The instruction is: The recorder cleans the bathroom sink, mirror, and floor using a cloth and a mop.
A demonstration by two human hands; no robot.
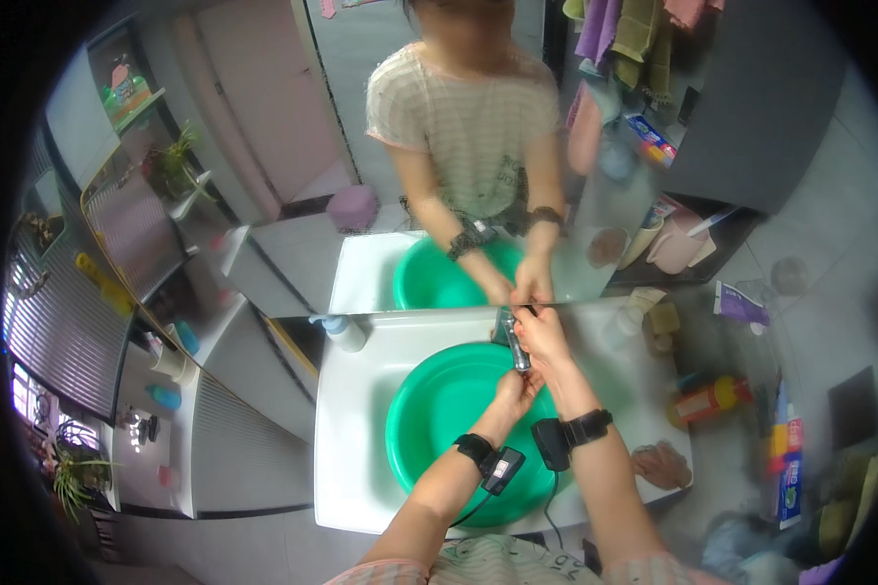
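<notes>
A green plastic basin [432,409] sits inside the white sink [336,439] before me. The metal faucet [516,344] rises from the sink's back edge and reaches out over the basin. My right hand [541,335] is at the top of the faucet, its fingers closed around the handle, which they mostly hide. My left hand [518,391] is just below the spout's end, over the basin, fingers curled; whether they hold anything is hidden. Each wrist wears a black strap with a small cabled box.
A mirror [468,146] behind the sink reflects the arms and basin. A pump bottle [344,333] stands at the back left corner. On the right are a soap bar [662,318], a brown cloth-like item [662,464], a purple tube [740,303] and a red-and-yellow bottle [710,401].
</notes>
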